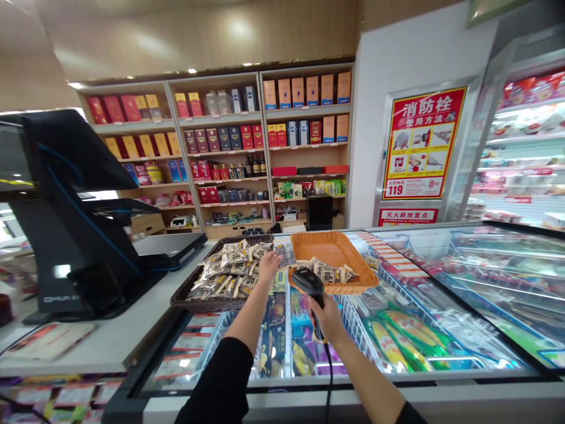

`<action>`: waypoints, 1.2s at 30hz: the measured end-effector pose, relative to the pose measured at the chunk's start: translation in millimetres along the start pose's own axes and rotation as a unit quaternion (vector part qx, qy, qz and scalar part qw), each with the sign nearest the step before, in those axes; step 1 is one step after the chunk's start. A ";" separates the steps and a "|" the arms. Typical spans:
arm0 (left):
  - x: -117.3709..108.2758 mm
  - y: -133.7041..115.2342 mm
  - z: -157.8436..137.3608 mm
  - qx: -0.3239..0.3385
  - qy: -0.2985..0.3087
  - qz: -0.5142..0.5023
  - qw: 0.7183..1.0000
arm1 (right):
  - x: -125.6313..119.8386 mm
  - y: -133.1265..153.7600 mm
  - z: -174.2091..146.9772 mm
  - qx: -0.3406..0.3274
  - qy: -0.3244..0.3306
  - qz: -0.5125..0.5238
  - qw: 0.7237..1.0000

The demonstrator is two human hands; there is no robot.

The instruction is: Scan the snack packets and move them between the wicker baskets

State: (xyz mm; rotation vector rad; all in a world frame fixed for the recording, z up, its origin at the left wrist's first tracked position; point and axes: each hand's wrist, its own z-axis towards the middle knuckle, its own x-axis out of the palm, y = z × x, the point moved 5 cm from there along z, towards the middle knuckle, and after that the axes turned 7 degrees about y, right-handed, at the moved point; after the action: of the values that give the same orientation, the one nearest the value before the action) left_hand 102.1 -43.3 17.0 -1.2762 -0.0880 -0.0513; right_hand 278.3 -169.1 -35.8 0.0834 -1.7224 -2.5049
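Between two baskets, my left hand point(270, 265) is closed on a small clear snack packet point(285, 252). My right hand point(329, 318) wraps round the handle of a black barcode scanner point(308, 281), whose head points up and left toward the packet; a cable hangs from its handle. A dark brown wicker basket point(185, 296) to the left is heaped with similar snack packets point(229, 268). The orange wicker basket point(338, 241) to the right has several packets point(329, 272) at its near side, partly hidden by the scanner.
Both baskets rest on a glass-topped chest freezer point(459, 306) filled with packaged goods. At left, a black checkout terminal point(88, 224) and a scale plate point(170, 246) stand on a white counter point(110, 335). Shelves of boxed goods point(220, 138) line the back wall.
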 end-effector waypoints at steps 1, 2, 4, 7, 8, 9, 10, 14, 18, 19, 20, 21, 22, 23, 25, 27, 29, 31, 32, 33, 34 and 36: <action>0.3 0.9 0.6 -0.003 0.001 -0.003 1.000 | 0.4 0.5 -0.4 -0.001 -0.002 -0.002 1.000; 0.6 2.1 1.2 -0.010 0.000 -0.003 1.000 | 0.5 1.0 -0.7 -0.002 -0.006 -0.005 1.000; 0.8 4.5 2.1 -0.027 -0.002 0.010 1.000 | 0.0 1.7 -1.0 -0.006 -0.017 -0.012 1.000; 1.3 5.0 2.1 -0.035 -0.003 0.024 0.999 | -1.8 0.2 -0.6 -0.008 -0.034 -0.012 0.999; 1.7 4.3 1.6 -0.033 -0.003 0.022 0.999 | -2.2 -0.8 -0.2 -0.007 -0.035 -0.010 0.999; 2.0 3.2 0.9 -0.029 -0.004 0.020 0.999 | -2.4 -1.6 0.2 -0.006 -0.035 -0.007 0.999; 2.4 2.0 0.2 -0.027 -0.004 0.018 0.999 | -2.5 -2.2 0.6 -0.005 -0.033 -0.006 0.999; 3.0 -1.9 -3.0 -0.035 -0.012 0.033 0.999 | -2.7 -2.2 1.1 0.000 -0.030 -0.013 0.999; 1.8 -4.1 -4.0 -0.037 -0.009 0.052 0.998 | -2.6 -1.8 1.3 -0.005 -0.027 -0.015 0.999; 1.7 -4.2 -3.8 -0.035 -0.006 0.052 0.998 | -2.7 -2.0 1.4 -0.008 -0.028 -0.014 0.999; 1.7 -4.0 -3.6 -0.034 -0.004 0.051 0.998 | -2.6 -2.4 1.5 -0.008 -0.027 -0.011 1.000; 1.9 -3.7 -3.5 -0.035 -0.005 0.052 0.998 | -2.2 -2.9 1.7 -0.007 -0.025 -0.007 1.000; 2.6 -3.4 -3.6 -0.036 -0.006 0.056 0.998 | -1.9 -3.6 1.8 -0.004 -0.022 -0.002 1.000; 4.0 -4.0 -3.9 -0.034 -0.007 0.061 0.998 | -1.8 -4.3 1.9 -0.001 -0.023 0.005 1.000; 7.3 -9.4 -6.3 -0.010 -0.014 0.081 0.997 | -2.4 -5.5 1.8 0.007 -0.026 0.026 0.999; 7.6 -22.2 -11.8 0.032 -0.039 0.131 0.990 | -4.9 -6.3 1.2 0.011 -0.036 0.049 0.998; 0.7 -41.8 -20.0 0.075 -0.073 0.222 0.969 | -9.0 -6.5 0.2 0.010 -0.049 0.067 0.996; -14.9 -64.9 -29.0 0.113 -0.100 0.333 0.931 | -13.6 -6.8 -0.7 0.007 -0.063 0.080 0.995; -25.7 -76.3 -33.2 0.134 -0.109 0.387 0.906 | -15.4 -7.2 -1.0 0.008 -0.068 0.084 0.994; -38.6 -86.2 -37.0 0.151 -0.121 0.438 0.878 | -16.6 -7.8 -1.0 0.010 -0.070 0.086 0.994; -51.8 -93.6 -39.8 0.160 -0.124 0.492 0.847 | -17.0 -8.7 -0.8 0.014 -0.068 0.086 0.994; -80.3 -97.8 -41.4 0.119 -0.123 0.586 0.792 | -16.2 -10.4 -0.2 0.020 -0.062 0.077 0.995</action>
State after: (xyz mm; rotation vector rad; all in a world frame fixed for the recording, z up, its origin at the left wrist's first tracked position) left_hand 15.2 -112.1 90.8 -0.8928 0.4768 1.1726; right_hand 293.9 -163.7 -45.8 -0.1976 -1.7505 -2.4105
